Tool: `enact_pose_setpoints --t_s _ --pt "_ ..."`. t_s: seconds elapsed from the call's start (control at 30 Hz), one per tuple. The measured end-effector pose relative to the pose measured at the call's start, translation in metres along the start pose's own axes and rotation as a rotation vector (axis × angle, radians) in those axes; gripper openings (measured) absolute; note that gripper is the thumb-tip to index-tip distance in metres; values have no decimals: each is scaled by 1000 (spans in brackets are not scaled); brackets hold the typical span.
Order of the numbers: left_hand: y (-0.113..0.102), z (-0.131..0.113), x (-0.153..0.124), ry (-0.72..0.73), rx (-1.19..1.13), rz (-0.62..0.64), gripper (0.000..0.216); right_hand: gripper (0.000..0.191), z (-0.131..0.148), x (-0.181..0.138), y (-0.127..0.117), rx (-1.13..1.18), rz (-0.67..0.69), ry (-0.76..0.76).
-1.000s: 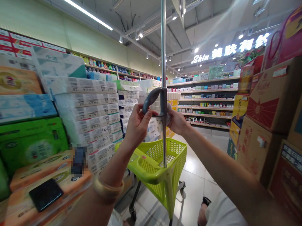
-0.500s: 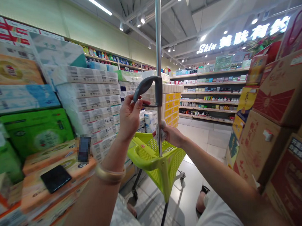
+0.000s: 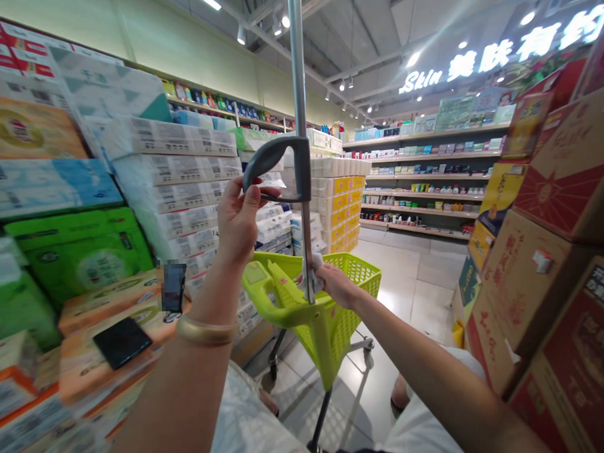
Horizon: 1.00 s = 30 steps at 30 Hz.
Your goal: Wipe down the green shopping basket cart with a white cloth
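Fingers of left hand curled shut round the lower bar of the grey curved plastic handle, gripping it just left of the upright chrome metal pole that carries it. Gold bangle on that wrist, below and left of the pole. Right hand low on the pole, fist closed on a crumpled white cloth and pressing it against the metal, right where the pole meets the rim of the lime-green perforated plastic basket. Hard to tell whether the cloth wraps fully round the pole or only covers its near side. Changed within the last second: right hand was up at handle height, level with the left, then partway down, now at the pole's foot. Same grip on the handle throughout. Judged from that, one downward wipe of the stretch between handle and basket, now at its bottom end, with the pole above the handle apparently not touched by the cloth. Well left of the pole, a flat black phone lying on stacked orange packs; well right of it, red-printed cardboard boxes.
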<state>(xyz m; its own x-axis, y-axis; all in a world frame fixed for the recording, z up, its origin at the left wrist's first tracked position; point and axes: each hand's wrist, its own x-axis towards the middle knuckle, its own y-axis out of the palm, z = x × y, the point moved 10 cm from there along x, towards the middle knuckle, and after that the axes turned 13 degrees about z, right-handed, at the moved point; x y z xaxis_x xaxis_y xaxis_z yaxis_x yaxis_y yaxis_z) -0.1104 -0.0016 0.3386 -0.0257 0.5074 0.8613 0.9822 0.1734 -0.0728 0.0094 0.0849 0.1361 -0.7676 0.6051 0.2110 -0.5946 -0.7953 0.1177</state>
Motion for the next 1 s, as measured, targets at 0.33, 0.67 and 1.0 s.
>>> enact_pose_setpoints --t_s 0.33,0.67,1.0 --pt "-12 21 -38 -79 -119 -93 39 24 -27 -9 17 -505 -120 -154" --pt "37 121 -155 -654 320 382 17 32 -57 -41 7 -1105 -251 -83" --pt "33 106 -160 -734 737 543 18 40 -47 -41 48 -1232 -192 -36"
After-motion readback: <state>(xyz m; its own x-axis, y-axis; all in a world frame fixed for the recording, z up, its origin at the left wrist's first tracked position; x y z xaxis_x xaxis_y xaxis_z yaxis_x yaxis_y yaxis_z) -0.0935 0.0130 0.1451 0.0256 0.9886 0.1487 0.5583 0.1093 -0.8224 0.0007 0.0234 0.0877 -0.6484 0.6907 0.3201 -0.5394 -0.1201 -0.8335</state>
